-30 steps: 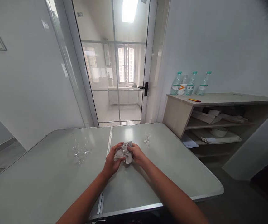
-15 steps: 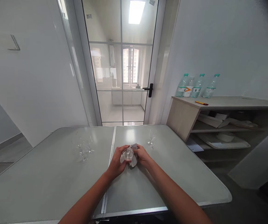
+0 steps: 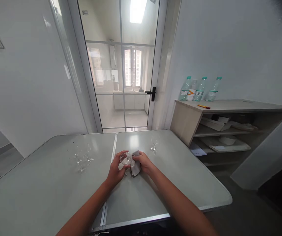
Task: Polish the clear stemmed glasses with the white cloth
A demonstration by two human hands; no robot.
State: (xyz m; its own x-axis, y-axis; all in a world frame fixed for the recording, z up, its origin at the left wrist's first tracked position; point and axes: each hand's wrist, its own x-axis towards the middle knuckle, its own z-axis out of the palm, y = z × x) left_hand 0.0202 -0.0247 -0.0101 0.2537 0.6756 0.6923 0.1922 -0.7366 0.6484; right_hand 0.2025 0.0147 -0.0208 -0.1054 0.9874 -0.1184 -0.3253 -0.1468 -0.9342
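Observation:
Over the middle of the table, my left hand [image 3: 116, 167] grips a clear stemmed glass [image 3: 126, 158] by its bowl, with the round rim turned towards me. My right hand [image 3: 144, 162] is closed on a crumpled light grey cloth [image 3: 135, 167], which hangs down beside the glass. Where the cloth meets the glass, the fingers partly hide the contact. Another clear stemmed glass [image 3: 153, 146] stands upright on the table beyond my right hand. To the left, several more stemmed glasses [image 3: 82, 160] stand close together.
The grey-green table [image 3: 57, 196] has a metal seam [image 3: 104, 209] running across it. A wooden shelf unit [image 3: 185, 121] at the right carries several plastic bottles [image 3: 200, 90] and a yellow-red pen-like object [image 3: 204, 106]. Behind the table is a glass door [image 3: 121, 111].
The view has turned slightly right. My hands have drawn a little apart, the cloth now hangs more to the glass's right, and the glass's rim shows more plainly.

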